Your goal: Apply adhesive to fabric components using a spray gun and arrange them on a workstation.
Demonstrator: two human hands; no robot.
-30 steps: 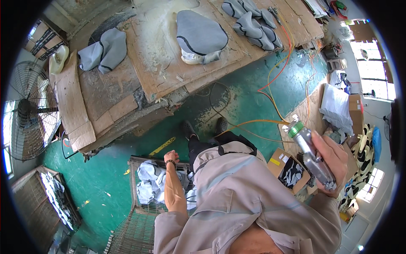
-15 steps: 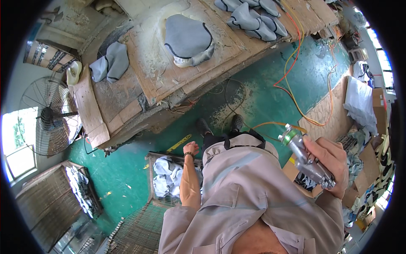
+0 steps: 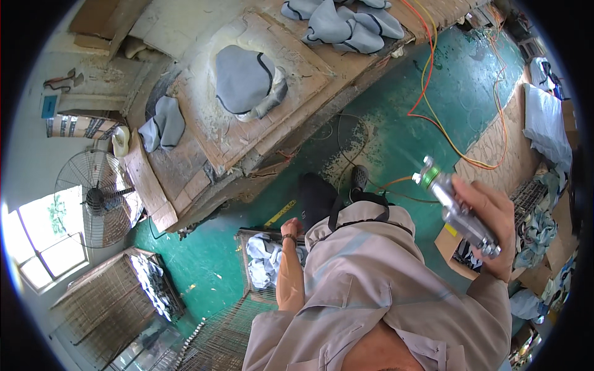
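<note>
In my right hand [image 3: 492,210] is a metal spray gun [image 3: 461,213] with a green ring near its nozzle. My fingers wrap its body, and a faint pale streak of mist stands off the nozzle. My left hand [image 3: 292,227] hangs low at my side, loosely closed, with nothing showing in it. Beside that hand, grey fabric pieces [image 3: 263,260] lie in a wire basket [image 3: 246,237]. On the workbench [image 3: 247,151], away from both hands, a grey fabric piece with black edging [image 3: 243,79] lies over a pale, crusted mound.
More edged grey pieces [image 3: 346,28] lie at the bench's far right, and a folded one [image 3: 166,123] at its left. Orange and yellow hoses [image 3: 427,80] trail to the green floor. A fan [image 3: 93,198] stands left. An open carton [image 3: 450,247] sits right.
My view has swung, so the bench sits further left and the fan lower. One leg has stepped. The spray gun stays in my right hand, and faint mist now shows at its nozzle.
</note>
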